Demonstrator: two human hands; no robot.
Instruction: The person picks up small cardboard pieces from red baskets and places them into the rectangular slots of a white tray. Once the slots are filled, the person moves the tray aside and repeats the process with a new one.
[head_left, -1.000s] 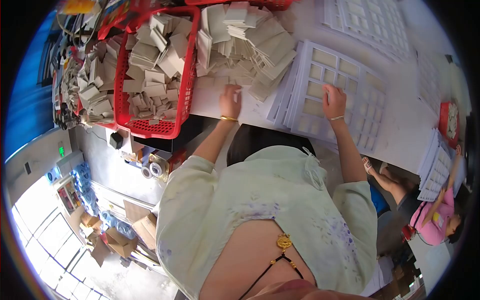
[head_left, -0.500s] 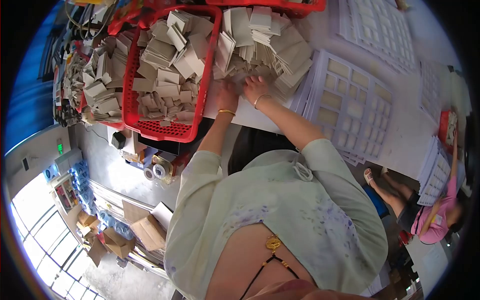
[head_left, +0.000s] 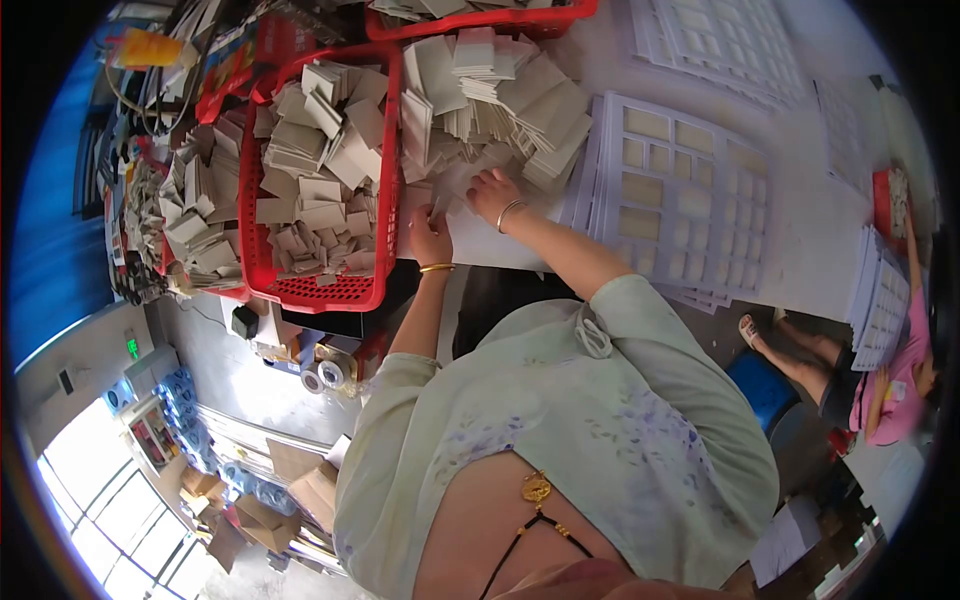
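Observation:
My left hand [head_left: 430,238], with a gold bangle at its wrist, is over the table's near edge beside the red basket. Its fingers are pinched together, and what is between them is too small to name. My right hand [head_left: 494,198] is a little farther right, palm down, its fingers bent and drawn together over a pale, blurred patch of table; anything under them is hidden. Just beyond both hands lies a heap of grey-white cardboard pieces [head_left: 545,95], partly stacked. The red plastic basket [head_left: 392,200] to the left holds many more cut pieces.
Stacked white sheets with rectangular cut-outs [head_left: 665,195] lie to the right, with more sheets [head_left: 720,45] behind. Another red basket [head_left: 520,22] stands at the back. A person in a pink top [head_left: 890,395] works at far right. Tape rolls [head_left: 325,375] are below the table at left.
My view has shifted, so the baskets and sheets appear farther left. Both hands have come nearer my body from the cardboard heap, and the gap between them looks slightly wider.

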